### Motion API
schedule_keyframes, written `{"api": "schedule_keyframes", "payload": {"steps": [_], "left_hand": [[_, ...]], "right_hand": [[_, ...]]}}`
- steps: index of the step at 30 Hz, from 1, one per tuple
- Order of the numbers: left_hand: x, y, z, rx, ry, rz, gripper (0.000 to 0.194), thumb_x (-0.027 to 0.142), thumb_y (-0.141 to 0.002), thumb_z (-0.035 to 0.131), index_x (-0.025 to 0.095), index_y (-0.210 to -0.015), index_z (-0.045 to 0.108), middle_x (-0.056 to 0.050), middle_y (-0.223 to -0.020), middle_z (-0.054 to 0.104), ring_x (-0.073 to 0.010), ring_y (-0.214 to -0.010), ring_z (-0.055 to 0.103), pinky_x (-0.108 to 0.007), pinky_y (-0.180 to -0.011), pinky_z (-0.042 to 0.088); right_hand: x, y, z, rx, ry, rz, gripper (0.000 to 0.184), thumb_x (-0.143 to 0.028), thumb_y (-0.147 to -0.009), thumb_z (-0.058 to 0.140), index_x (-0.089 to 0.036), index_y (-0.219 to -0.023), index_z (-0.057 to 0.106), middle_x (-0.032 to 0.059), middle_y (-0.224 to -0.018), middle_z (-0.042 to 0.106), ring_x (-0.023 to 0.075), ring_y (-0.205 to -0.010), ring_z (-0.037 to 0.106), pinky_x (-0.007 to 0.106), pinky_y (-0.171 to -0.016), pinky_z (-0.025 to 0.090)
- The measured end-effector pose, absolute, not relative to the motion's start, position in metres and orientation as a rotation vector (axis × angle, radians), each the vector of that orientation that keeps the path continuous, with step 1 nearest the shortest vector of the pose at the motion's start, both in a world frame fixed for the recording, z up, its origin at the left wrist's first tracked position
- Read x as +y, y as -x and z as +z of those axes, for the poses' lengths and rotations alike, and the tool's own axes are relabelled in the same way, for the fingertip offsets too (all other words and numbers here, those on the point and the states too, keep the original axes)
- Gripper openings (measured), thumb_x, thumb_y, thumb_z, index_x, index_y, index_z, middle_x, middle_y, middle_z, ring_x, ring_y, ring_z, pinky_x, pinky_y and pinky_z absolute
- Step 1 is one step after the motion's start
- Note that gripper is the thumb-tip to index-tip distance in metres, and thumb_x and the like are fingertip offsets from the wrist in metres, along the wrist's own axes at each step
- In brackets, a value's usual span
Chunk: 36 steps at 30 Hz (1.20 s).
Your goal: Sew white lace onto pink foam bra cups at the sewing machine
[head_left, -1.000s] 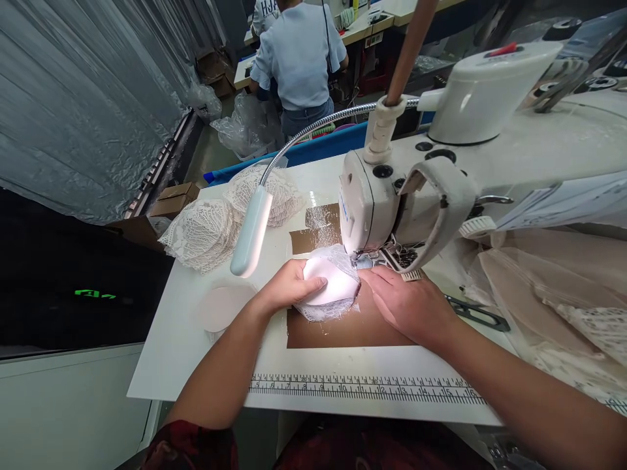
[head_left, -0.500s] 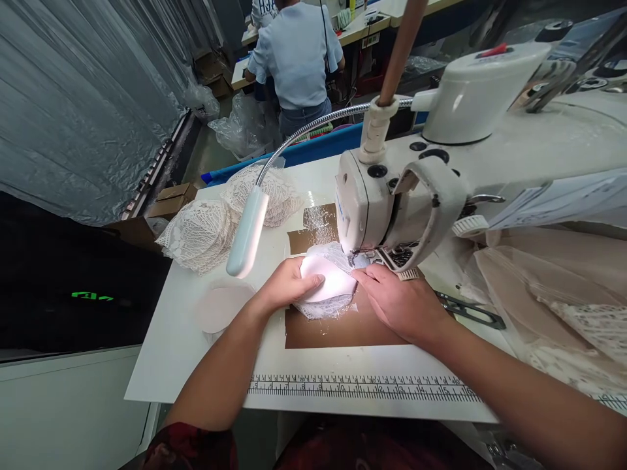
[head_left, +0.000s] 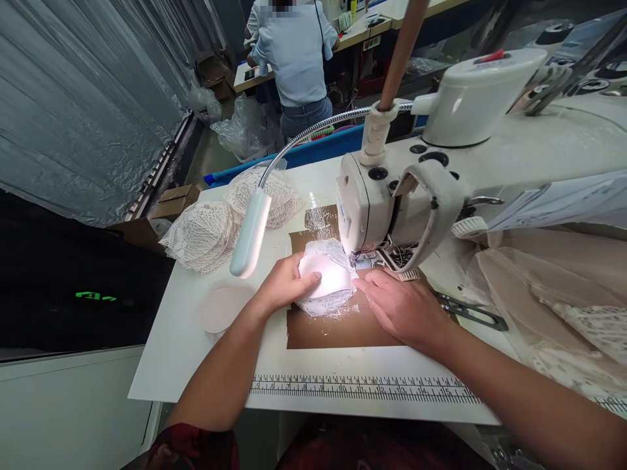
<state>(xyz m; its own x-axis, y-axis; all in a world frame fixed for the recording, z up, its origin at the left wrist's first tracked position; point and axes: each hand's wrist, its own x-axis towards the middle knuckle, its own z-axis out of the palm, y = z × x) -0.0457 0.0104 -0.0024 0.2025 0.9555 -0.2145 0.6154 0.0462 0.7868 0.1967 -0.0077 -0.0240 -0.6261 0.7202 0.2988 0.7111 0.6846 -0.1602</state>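
Observation:
A smooth pale bra cup [head_left: 324, 277] with white lace [head_left: 323, 307] around its edge lies beside the needle of a white sewing machine [head_left: 365, 202]. My left hand [head_left: 287, 282] grips the cup's left side, thumb on top and fingers underneath, out of sight. At the right edge, my right hand [head_left: 401, 303] has its fingers bent together, fingertips pinching the lace rim just in front of the presser foot [head_left: 356, 260]. Brown tape [head_left: 337, 329] covers the table surface beneath both hands.
Lace cup pieces [head_left: 203, 235] are stacked at the back left, near a lamp [head_left: 249, 232]. A pale round cup [head_left: 225, 307] lies left of my forearm. Black scissors-like metal tool [head_left: 473, 310] and sheer beige fabric [head_left: 529, 281] lie right. A ruler strip [head_left: 362, 388] runs along the front edge. A co-worker sits ahead.
The cup has turned slightly, its right edge shifting along the needle area. My right hand's fingertips have drawn left and lower along the rim; my left hand keeps its grip.

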Motion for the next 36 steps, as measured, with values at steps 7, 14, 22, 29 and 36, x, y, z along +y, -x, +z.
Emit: {"api": "schedule_keyframes", "payload": {"steps": [7,14,22,29,36], "left_hand": [[0.002,0.029,0.008,1.57,-2.54,0.856,0.022,0.024,-0.088,0.05,0.015,-0.106,0.059,-0.011,-0.112,0.061,-0.0234,-0.103,0.054,-0.039,-0.09,0.046],[0.001,0.004,-0.021,1.095,-2.81,0.495,0.027,0.022,-0.096,0.04,0.013,-0.112,0.059,-0.012,-0.117,0.064,-0.0185,-0.091,0.059,-0.034,-0.08,0.053],[0.009,0.006,-0.029,1.074,-2.824,0.552,0.028,0.02,-0.096,0.04,0.011,-0.113,0.06,-0.013,-0.119,0.063,-0.0185,-0.092,0.059,-0.034,-0.08,0.053],[0.013,0.008,-0.029,1.061,-2.781,0.577,0.03,0.021,-0.096,0.039,0.01,-0.113,0.061,-0.014,-0.12,0.063,-0.019,-0.097,0.057,-0.034,-0.083,0.053],[0.015,0.008,-0.026,1.154,-2.741,0.503,0.032,0.021,-0.093,0.042,0.012,-0.119,0.059,-0.014,-0.124,0.061,-0.0214,-0.101,0.057,-0.037,-0.085,0.052]], "right_hand": [[-0.009,-0.198,-0.029,-2.563,1.118,0.058,0.029,-0.008,-0.084,0.043,-0.016,-0.099,0.067,0.0042,-0.082,0.062,0.0172,-0.073,0.052,0.029,-0.061,0.028],[-0.008,-0.198,-0.03,-2.598,1.134,0.013,0.028,-0.01,-0.083,0.046,-0.016,-0.101,0.067,0.0055,-0.085,0.064,0.0187,-0.076,0.053,0.03,-0.065,0.031],[-0.004,-0.197,-0.028,-2.549,1.167,-0.04,0.03,-0.009,-0.082,0.046,-0.017,-0.1,0.069,0.0042,-0.082,0.064,0.0159,-0.067,0.048,0.03,-0.058,0.025],[-0.001,-0.193,-0.024,-2.502,1.191,-0.085,0.035,-0.009,-0.082,0.044,-0.017,-0.103,0.07,0.0041,-0.078,0.064,0.0161,-0.063,0.045,0.031,-0.056,0.024],[0.0,-0.192,-0.022,-2.489,1.196,-0.049,0.035,-0.009,-0.082,0.042,-0.016,-0.103,0.07,0.0036,-0.078,0.065,0.0163,-0.066,0.047,0.03,-0.056,0.026]]}}
